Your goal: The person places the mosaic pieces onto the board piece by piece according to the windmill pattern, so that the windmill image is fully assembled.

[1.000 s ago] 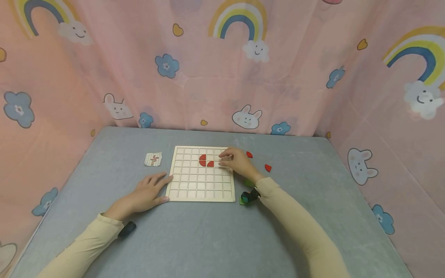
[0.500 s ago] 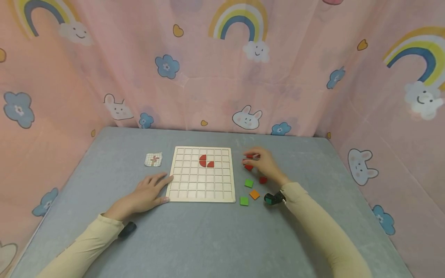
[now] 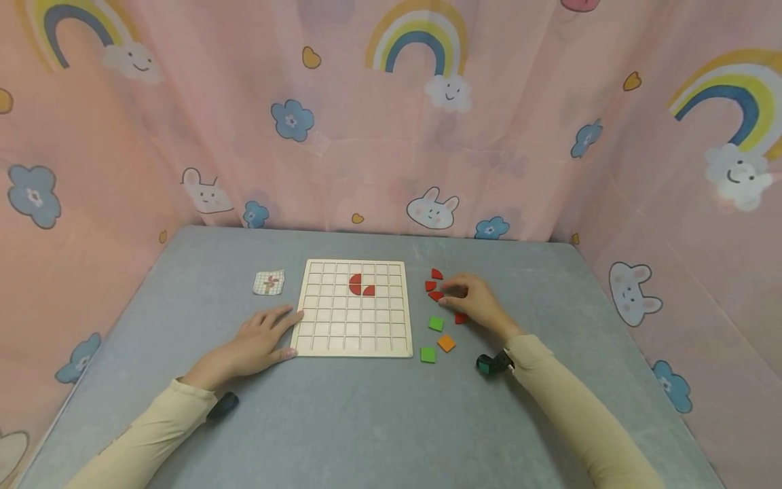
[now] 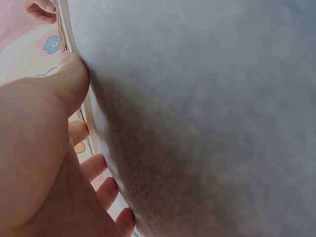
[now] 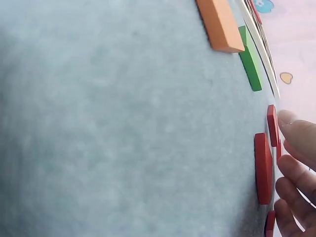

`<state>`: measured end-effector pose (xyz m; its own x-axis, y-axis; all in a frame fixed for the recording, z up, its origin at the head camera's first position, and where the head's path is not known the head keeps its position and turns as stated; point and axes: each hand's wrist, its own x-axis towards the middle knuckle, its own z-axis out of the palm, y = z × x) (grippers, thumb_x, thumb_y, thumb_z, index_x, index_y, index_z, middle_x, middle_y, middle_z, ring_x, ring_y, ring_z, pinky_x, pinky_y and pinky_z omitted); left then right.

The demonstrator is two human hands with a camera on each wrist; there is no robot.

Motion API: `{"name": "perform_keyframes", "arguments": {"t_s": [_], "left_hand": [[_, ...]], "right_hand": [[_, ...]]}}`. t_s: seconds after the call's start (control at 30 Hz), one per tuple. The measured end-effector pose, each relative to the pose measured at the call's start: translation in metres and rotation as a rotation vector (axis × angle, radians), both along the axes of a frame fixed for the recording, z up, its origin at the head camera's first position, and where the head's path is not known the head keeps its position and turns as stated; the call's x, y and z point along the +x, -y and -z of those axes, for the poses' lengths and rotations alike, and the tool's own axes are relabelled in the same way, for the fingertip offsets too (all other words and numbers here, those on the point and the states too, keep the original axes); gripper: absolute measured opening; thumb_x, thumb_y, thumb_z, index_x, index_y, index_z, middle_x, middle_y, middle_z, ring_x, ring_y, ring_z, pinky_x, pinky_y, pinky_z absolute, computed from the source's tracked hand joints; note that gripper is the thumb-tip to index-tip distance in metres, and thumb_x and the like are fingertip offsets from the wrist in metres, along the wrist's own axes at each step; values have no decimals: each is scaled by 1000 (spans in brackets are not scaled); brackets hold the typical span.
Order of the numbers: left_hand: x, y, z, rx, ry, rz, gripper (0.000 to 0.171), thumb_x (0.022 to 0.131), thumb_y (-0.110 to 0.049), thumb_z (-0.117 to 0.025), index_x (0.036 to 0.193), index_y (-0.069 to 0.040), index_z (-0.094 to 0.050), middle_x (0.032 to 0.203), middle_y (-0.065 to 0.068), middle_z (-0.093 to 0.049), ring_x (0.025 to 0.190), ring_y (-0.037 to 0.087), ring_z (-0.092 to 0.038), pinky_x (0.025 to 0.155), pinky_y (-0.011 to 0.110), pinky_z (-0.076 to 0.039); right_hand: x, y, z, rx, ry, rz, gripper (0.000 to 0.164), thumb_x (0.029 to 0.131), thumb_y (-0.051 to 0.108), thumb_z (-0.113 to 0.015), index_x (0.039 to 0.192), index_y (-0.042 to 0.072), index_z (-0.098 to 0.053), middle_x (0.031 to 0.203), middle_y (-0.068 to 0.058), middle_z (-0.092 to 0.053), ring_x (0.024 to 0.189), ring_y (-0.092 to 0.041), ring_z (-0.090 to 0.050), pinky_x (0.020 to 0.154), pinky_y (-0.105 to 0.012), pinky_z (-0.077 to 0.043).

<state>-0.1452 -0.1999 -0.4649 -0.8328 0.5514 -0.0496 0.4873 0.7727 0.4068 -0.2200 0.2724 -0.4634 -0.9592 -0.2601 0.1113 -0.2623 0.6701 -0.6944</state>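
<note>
my right hand (image 3: 478, 301): fingers parted, no grasp seen. red piece (image 3: 436, 296) just beyond thumb, best pinched by its edges, i judge. left hand (image 3: 258, 341), ungrasping, touches board (image 3: 353, 329).

Before you: one grey tabletop (image 3: 342, 421); behind it and to your left and right, pink curtain (image 3: 366, 163). Printed there, you see: three rainbows (image 3: 415, 41), each ending in a smiling white cloud (image 3: 449, 102); blue flowers (image 3: 282, 121); white rabbit heads (image 3: 432, 215); small orange-yellow hearts (image 3: 311, 58).

Pale gridded board (image 3: 353, 314) lying flat, three red quarter-circles (image 3: 356, 290) in its cells, loose red pieces (image 3: 430, 286) alongside
</note>
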Motion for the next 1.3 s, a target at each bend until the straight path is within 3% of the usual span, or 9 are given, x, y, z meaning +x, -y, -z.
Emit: {"name": "perform_keyframes", "arguments": {"t_s": [0.13,0.77,1.0,1.17,1.3], "left_hand": [[4,-4,-8,6,8,-1,71,103,-33,-70,160,-1,-41,163,32,-32,142,59,-36,109,77,-31],[7,-5,-12,-10,28,-15,69,105,-30,-68,161,-2,-41,164,32,-31,143,58,-35,111,76,-30],[4,-4,-7,11,16,-9,69,105,-31,-68,161,-2,-40,164,32,-31,143,58,-35,110,77,-30],[2,0,1,17,-25,16,71,105,-41,-65,160,-3,-41,162,31,-31,140,58,-36,107,77,-32],[2,-1,-2,14,-10,5,70,105,-36,-67,161,-2,-41,163,32,-32,141,58,-36,109,76,-31]], "right_hand": [[0,1,1,11,-3,-1,30,92,13,-85,119,3,-79,121,-16,-71,116,-35,-63,101,-52,-50],[-4,10,0,77,-3,2,26,90,13,-86,114,3,-82,113,-15,-71,110,-34,-61,98,-52,-49],[-4,9,1,68,-26,-4,23,90,12,-87,110,1,-82,110,-15,-71,108,-35,-62,98,-53,-50],[-4,10,1,63,-28,0,23,89,12,-87,110,2,-83,109,-13,-72,107,-33,-62,96,-49,-50],[-4,10,1,70,-37,3,22,90,13,-87,109,3,-83,109,-12,-72,106,-32,-62,94,-48,-49]]}}
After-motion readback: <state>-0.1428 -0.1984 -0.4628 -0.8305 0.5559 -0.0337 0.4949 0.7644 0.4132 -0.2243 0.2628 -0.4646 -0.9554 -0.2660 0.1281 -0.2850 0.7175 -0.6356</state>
